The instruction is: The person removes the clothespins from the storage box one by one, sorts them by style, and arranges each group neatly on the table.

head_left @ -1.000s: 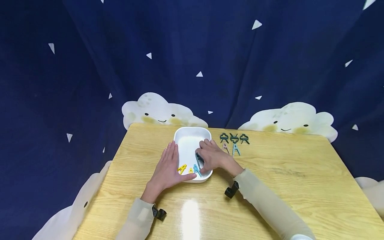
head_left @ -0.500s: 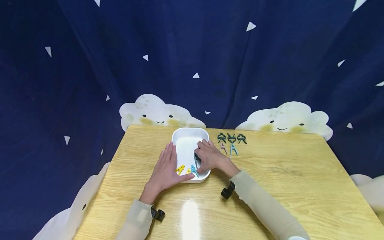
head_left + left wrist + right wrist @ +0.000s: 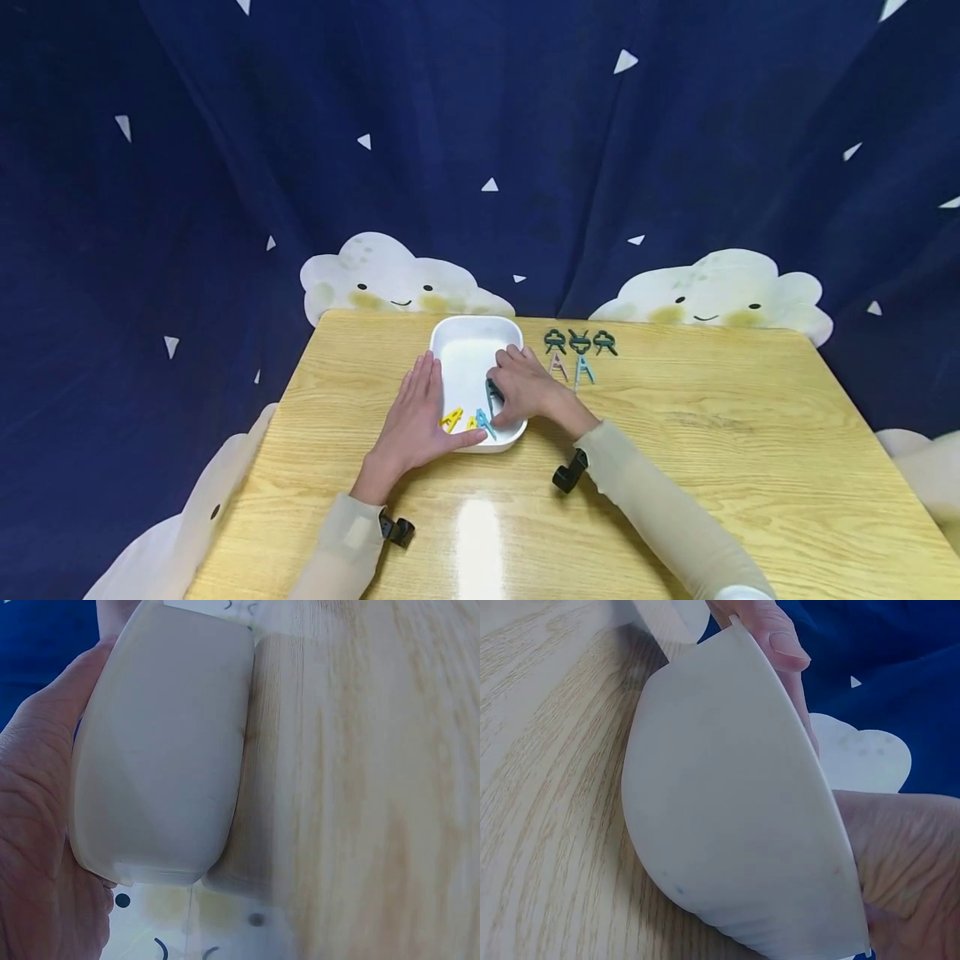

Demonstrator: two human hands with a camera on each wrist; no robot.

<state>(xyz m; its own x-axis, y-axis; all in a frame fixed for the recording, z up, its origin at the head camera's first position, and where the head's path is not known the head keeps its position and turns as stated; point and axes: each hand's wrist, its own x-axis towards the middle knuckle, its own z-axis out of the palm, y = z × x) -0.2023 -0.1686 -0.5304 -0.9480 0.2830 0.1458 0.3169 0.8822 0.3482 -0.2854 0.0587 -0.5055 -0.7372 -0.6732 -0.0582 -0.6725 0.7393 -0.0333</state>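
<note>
The left hand (image 3: 412, 423) lies straight-fingered against the white tray (image 3: 467, 360), clasping nothing, just as a second ago. Inside, unmoved, are a yellow clip (image 3: 452, 419), a small yellow clip (image 3: 472, 423), a blue clip (image 3: 485, 422) and a dark clip (image 3: 491, 397). The right hand (image 3: 525, 386) stays curled over the dark one; whether it pinches it, I cannot tell. Further right, five more clips (image 3: 580, 339) lie unchanged on the table (image 3: 675, 467).

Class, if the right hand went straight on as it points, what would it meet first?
The right hand would probably meet the far-left wall of the white tray, near the left hand; depth is hard to judge.
</note>
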